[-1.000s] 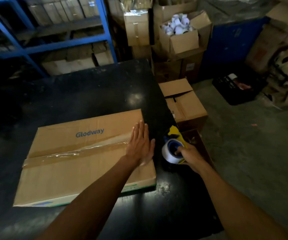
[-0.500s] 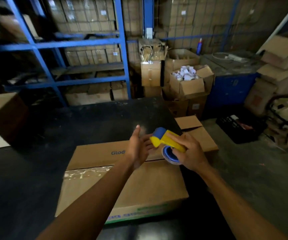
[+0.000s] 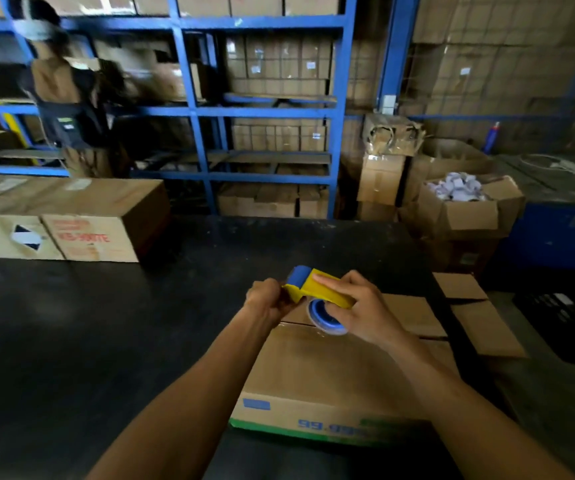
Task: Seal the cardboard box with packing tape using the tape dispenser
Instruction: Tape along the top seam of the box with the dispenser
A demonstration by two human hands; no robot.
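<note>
1. The right hand (image 3: 358,311) has its fingers (image 3: 331,280) wrapped over the yellow body of the tape dispenser (image 3: 317,292), gripping it above the cardboard box (image 3: 331,372).
2. The left hand (image 3: 267,301) is closed at the dispenser's blue front end; whether its fingers pinch tape or only the edge of the tool cannot be told.
3. The blue tape roll (image 3: 324,315) hangs under the yellow body, just above the box top.
4. The cardboard box lies flat on the black desk (image 3: 89,323), toward the desk's right side, its near edge printed in blue and green. A glossy strip of tape (image 3: 300,325) shows on its top just below the roll.
5. To the left of the box the desk surface is bare and wide up to the cartons (image 3: 71,220) at its far left edge.
6. Past the desk's right edge, an open carton (image 3: 480,313) stands on the floor close by.
7. Behind the desk rise blue shelves (image 3: 189,109) stacked with boxes, and another person (image 3: 61,91) stands at far left, blurred.
</note>
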